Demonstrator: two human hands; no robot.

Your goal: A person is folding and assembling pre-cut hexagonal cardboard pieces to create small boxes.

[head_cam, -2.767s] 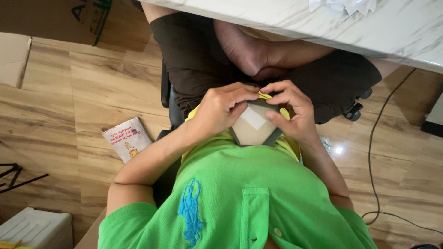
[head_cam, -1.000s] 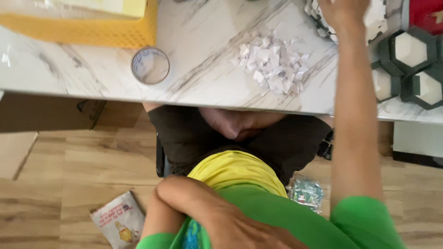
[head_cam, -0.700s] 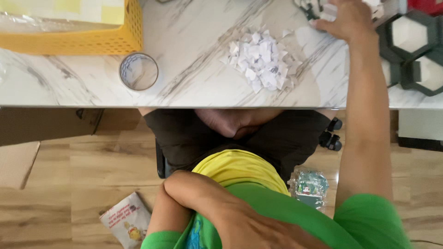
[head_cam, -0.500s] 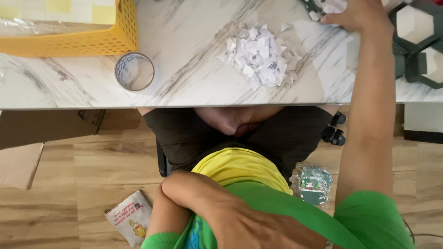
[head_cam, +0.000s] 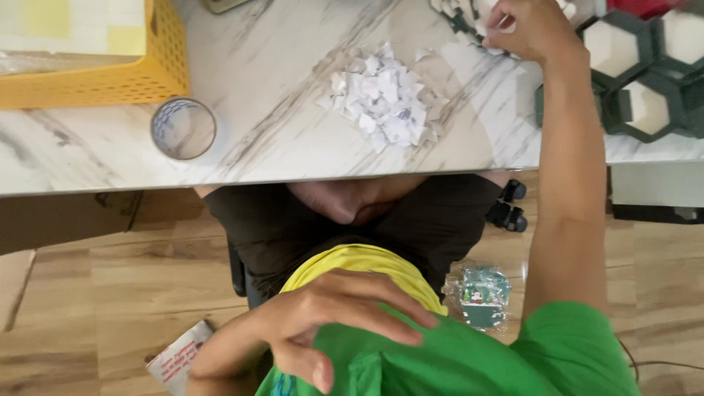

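Currently, left to right: yellow perforated plastic basket (head_cam: 110, 77) parked at far left of white marble-pattern tabletop (head_cam: 293, 110), out of work zone. Clear tape roll (head_cam: 183, 129) lies flat near table edge. Heap of small white paper scraps (head_cam: 383, 103) mid-table, gathered in one pile. Left hand (head_cam: 334, 315) rests on green shirt (head_cam: 469, 359) at chest, fingers loosely spread, holding nothing. Right hand (head_cam: 529, 29) stretched to far side, fingers curled, pinching small white piece beside dark green hexagonal frames with white inserts (head_cam: 645, 81), clustered at right.

Marble table (head_cam: 279, 88) — wooden floor (head_cam: 117, 286)
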